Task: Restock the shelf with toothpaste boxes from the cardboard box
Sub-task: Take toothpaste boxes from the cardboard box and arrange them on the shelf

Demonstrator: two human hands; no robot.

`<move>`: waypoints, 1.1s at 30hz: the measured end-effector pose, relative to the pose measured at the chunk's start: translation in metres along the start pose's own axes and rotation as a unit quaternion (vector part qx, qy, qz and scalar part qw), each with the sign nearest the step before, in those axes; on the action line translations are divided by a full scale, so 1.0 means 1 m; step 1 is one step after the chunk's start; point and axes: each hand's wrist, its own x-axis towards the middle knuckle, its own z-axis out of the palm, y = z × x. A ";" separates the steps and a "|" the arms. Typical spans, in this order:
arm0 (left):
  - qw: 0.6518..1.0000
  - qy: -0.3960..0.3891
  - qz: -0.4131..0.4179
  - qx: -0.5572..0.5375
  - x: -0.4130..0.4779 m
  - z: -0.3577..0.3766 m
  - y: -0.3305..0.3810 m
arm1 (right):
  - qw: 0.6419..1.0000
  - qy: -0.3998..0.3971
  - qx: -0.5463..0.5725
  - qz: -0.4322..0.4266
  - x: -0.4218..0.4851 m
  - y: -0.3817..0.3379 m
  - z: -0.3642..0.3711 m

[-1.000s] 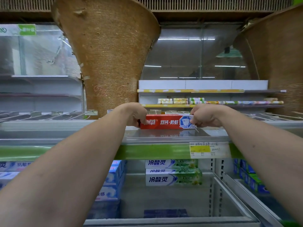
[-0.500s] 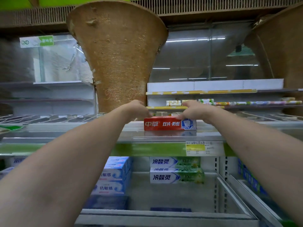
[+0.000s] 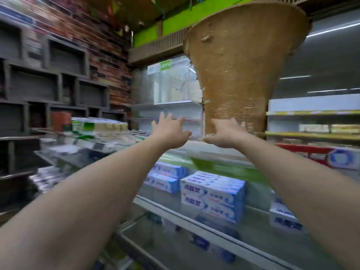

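The red toothpaste box point(image 3: 321, 155) lies on the top shelf point(image 3: 210, 152) at the far right of the view, with no hand on it. My left hand point(image 3: 169, 129) is stretched out in front of me with its fingers spread and holds nothing. My right hand point(image 3: 227, 132) is beside it, also with straight fingers and nothing in it. Both hands hover above the top shelf, well left of the red box. The cardboard box is out of view. The picture is blurred by motion.
Blue and white toothpaste boxes point(image 3: 213, 195) are stacked on the lower shelf point(image 3: 194, 225). A large woven cone-shaped pillar point(image 3: 241, 71) rises behind the shelf. More packaged goods point(image 3: 99, 125) sit on a rack at the left, before dark wall cubbies point(image 3: 48, 80).
Both hands have let go of the red toothpaste box and spread their fingers. My view has swung left, so the box now sits at the far right.
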 end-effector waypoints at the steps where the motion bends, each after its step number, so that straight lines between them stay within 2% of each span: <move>1: 1.000 -0.001 -0.015 0.021 -0.007 -0.002 -0.022 | 1.000 -0.002 0.009 -0.021 0.002 -0.021 0.010; 5: 0.993 -0.009 -0.067 0.097 -0.042 -0.005 -0.107 | 0.993 -0.036 0.033 -0.105 0.007 -0.109 0.053; 8: 0.985 -0.028 -0.112 0.132 -0.071 -0.007 -0.171 | 0.984 -0.033 0.053 -0.164 0.006 -0.176 0.085; 13: 0.967 -0.065 -0.180 0.166 -0.119 -0.004 -0.278 | 0.969 -0.061 0.086 -0.225 0.004 -0.286 0.143; 16: 0.956 -0.088 -0.226 0.164 -0.145 -0.002 -0.338 | 0.958 -0.115 0.093 -0.244 0.000 -0.346 0.180; 24: 0.937 -0.140 -0.299 0.111 -0.205 0.041 -0.470 | 0.940 -0.195 0.113 -0.256 -0.027 -0.476 0.282; 33: 0.909 -0.215 -0.350 0.068 -0.277 0.146 -0.559 | 0.909 -0.296 0.125 -0.265 -0.071 -0.548 0.426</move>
